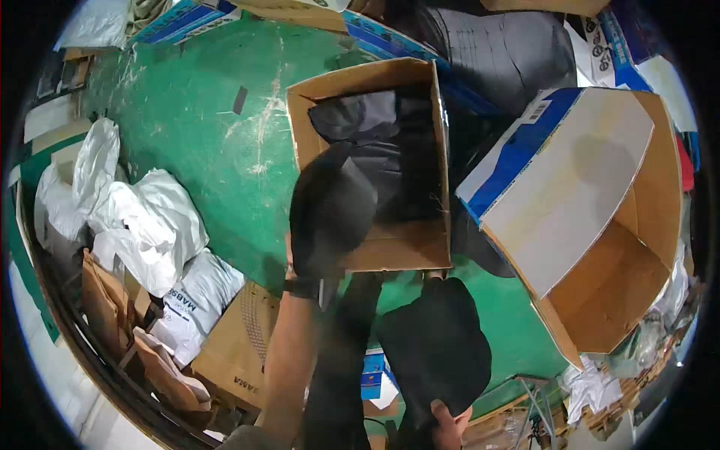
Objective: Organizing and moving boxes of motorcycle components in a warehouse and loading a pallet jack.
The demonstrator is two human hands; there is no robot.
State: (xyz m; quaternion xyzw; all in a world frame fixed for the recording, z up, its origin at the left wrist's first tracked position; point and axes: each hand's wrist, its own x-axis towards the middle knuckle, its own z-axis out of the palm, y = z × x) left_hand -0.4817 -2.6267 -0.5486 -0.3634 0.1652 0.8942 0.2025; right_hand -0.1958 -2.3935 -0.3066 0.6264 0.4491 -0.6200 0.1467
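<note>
In my left hand (289, 255), mostly hidden, is a dark, rounded, limp piece (330, 210), smeared by motion, over the near left of an open cardboard box (397, 251). A dark watch sits on that wrist. More black pieces (360, 116), smooth and folded or stacked, lie inside the box. Low in the view, my right hand (450, 426) pinches the near end of another flat black piece (439, 341), thumb on top. This one has a wide, rounded far end and hangs between the box and me. Whether the pieces are fabric or leather I cannot tell.
A larger opened carton (577, 195), white and blue outside, leans at the right. Behind the box stands a blue carton with a dark wrapped bundle (502, 49). White plastic bags (154, 225) and brown cardboard (236, 345) lie left on the green floor (217, 120).
</note>
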